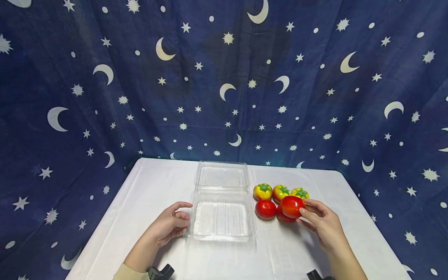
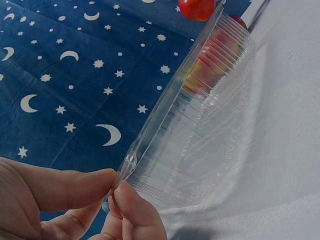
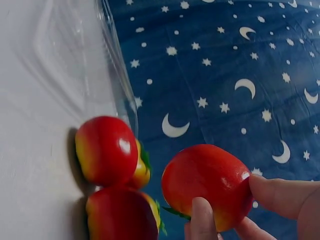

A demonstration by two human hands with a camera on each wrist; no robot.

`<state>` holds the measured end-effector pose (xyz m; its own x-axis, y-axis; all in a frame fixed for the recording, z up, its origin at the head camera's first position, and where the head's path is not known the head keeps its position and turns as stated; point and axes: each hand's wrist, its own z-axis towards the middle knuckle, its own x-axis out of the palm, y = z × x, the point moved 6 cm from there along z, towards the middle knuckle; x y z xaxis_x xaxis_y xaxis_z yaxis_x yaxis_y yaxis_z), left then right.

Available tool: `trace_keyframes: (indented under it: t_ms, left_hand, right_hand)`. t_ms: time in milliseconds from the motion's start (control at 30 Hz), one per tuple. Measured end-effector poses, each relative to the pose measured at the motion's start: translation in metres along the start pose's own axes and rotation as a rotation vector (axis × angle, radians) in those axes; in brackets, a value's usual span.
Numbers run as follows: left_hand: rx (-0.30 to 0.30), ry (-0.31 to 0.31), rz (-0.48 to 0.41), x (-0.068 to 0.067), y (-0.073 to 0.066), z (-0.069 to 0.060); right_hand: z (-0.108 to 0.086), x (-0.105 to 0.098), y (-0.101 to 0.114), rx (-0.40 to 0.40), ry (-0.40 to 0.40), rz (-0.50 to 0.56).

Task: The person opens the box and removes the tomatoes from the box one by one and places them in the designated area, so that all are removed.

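Note:
A clear plastic clamshell box (image 1: pixel 224 217) lies unfolded on the table, its lid (image 1: pixel 222 175) laid back toward the curtain. My left hand (image 1: pixel 171 222) is at the box's left side; in the left wrist view, thumb and finger pinch its rim (image 2: pixel 131 162). My right hand (image 1: pixel 323 223) holds a glossy red tomato (image 1: pixel 292 206) by its side, raised above the others. Its green leaves show underneath in the right wrist view. Right of the box sit several more tomatoes: a red one (image 1: pixel 265 209), one partly hidden below the held one, and yellow-topped ones (image 1: pixel 263 191) with green leaves behind.
A white cloth (image 1: pixel 157 182) covers the table. Behind it and at both sides hangs a dark blue curtain (image 1: pixel 210 93) with moons and stars. A black wrist strap piece (image 1: pixel 161 271) shows at the left wrist.

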<state>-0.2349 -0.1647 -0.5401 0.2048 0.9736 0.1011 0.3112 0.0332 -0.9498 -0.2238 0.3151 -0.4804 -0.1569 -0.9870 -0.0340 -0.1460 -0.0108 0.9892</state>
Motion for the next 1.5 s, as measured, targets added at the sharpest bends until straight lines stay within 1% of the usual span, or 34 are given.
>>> trace_keyframes:
  t_ms: [267, 400, 500, 633, 833, 1033, 1267, 1500]
  left_hand:
    - [0.002, -0.01, 0.01, 0.0, 0.0, -0.001]
    - [0.005, -0.01, 0.009, 0.0, 0.001, 0.0]
    - [0.005, -0.012, 0.009, 0.001, 0.001, 0.001]
    - [0.002, -0.012, 0.007, 0.0, 0.002, 0.0]
    - [-0.005, -0.006, -0.003, -0.001, 0.002, 0.001]
    - [-0.004, 0.0, -0.011, 0.0, 0.001, 0.001]
    - [-0.008, 0.002, -0.012, 0.0, 0.002, 0.001]
    - [-0.007, 0.001, -0.009, 0.0, 0.003, 0.001]
  right_hand:
    - [-0.001, -0.026, -0.011, 0.055, -0.07, 0.033]
    - [0.001, -0.038, -0.012, 0.054, -0.093, 0.08]
    - [0.002, -0.044, -0.014, 0.042, -0.093, 0.112]
    - [0.005, -0.05, -0.018, 0.037, -0.102, 0.132]
    - [0.009, -0.058, -0.028, 0.074, -0.138, 0.112]
    - [0.012, -0.063, -0.04, 0.099, -0.152, 0.114]
    - [0.015, -0.064, -0.051, 0.185, -0.199, -0.007]
    - [0.017, -0.063, -0.057, 0.204, -0.196, -0.019]
